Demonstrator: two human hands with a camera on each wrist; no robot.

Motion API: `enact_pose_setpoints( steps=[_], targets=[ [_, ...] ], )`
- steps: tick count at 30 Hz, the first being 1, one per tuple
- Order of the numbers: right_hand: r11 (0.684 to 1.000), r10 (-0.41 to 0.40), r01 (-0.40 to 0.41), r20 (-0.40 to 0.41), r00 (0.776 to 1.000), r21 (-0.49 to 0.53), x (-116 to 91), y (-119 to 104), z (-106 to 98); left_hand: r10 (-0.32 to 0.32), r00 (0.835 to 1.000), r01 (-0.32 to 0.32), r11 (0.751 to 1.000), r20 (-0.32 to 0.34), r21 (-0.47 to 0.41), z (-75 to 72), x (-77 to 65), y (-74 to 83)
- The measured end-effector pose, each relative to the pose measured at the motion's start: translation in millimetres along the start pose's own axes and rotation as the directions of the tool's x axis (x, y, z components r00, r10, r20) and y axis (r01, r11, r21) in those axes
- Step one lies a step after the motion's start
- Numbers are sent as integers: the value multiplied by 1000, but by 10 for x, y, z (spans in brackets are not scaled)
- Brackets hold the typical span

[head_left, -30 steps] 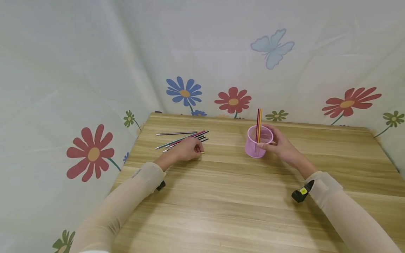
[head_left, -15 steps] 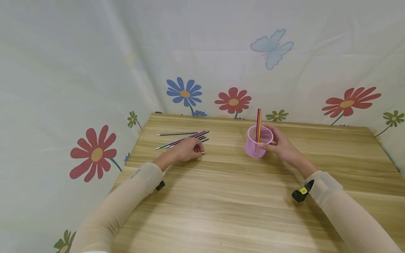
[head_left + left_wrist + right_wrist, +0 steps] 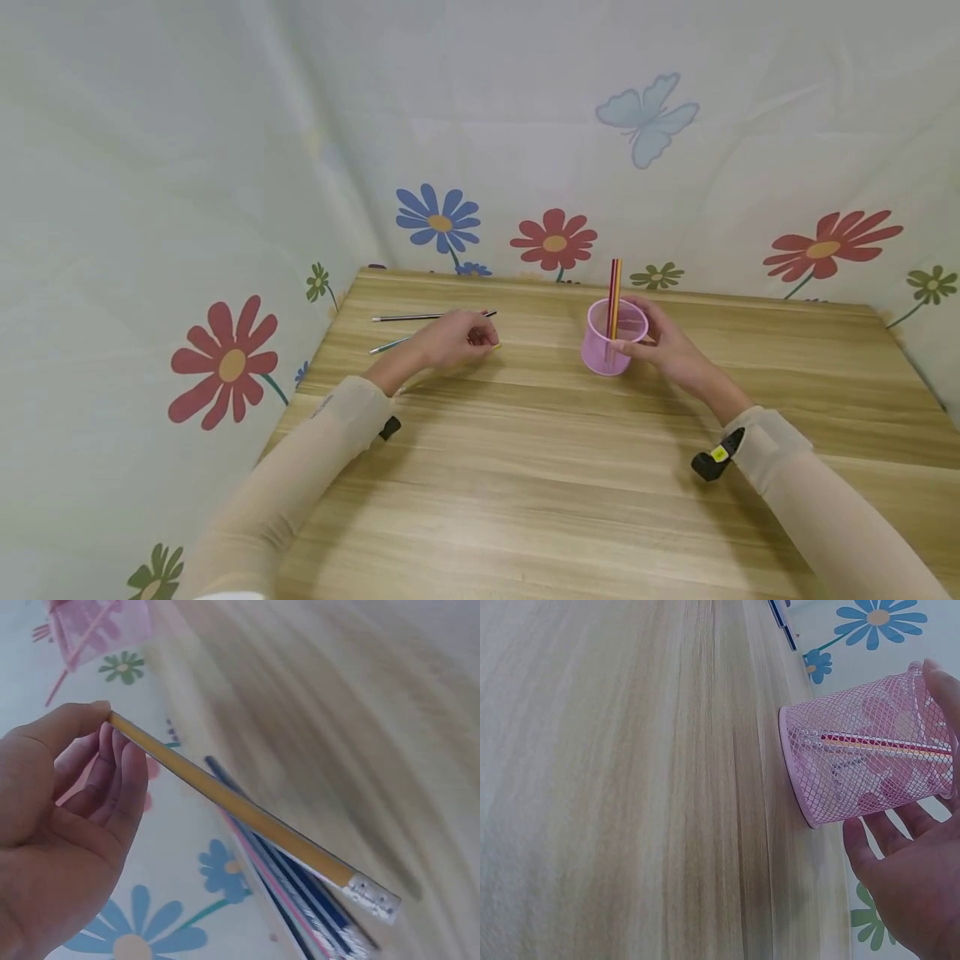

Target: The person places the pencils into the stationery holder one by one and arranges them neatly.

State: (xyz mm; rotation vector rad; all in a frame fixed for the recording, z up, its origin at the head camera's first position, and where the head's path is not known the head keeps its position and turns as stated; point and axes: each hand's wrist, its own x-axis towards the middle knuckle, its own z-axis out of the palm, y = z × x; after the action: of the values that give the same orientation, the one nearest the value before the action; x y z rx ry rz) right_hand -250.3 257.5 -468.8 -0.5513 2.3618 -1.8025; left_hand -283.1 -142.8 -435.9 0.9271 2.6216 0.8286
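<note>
In the left wrist view, a yellow pencil [image 3: 232,802] is pinched by one end between the thumb and fingers of my left hand [image 3: 455,340]. Its metal eraser end slants down over a bunch of dark, blue and pink pencils [image 3: 304,896]. The head view shows that pile mostly hidden behind the hand, with a dark pencil [image 3: 405,317] lying apart at its far side. My right hand [image 3: 667,346] grips a pink mesh pencil cup [image 3: 595,348] from the right, thumb at the near side of the rim. A few pencils, red and yellow [image 3: 615,287], stand upright inside the cup.
The wood-grain table [image 3: 525,483] carries the pencils on the left and the cup at centre right. A white floral sheet [image 3: 495,125] hangs close behind the table's back edge and along its left side.
My left hand has moved slightly up and to the right, away from the tabletop, with the yellow pencil in its fingers. The right hand and cup stay in place.
</note>
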Motion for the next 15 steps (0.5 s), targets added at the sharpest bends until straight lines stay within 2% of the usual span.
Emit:
enact_pose_setpoints(
  steps=[10,15],
  targets=[
    [1000,-6,6,-7,1000,-13,4,4,12,94,995,-96,995,-39,-40,-106,135,311],
    [1000,-2,2,-9,1000,-16,-2,10,17,137,990,-142,983,-45,-116,-177,242,487]
  ],
)
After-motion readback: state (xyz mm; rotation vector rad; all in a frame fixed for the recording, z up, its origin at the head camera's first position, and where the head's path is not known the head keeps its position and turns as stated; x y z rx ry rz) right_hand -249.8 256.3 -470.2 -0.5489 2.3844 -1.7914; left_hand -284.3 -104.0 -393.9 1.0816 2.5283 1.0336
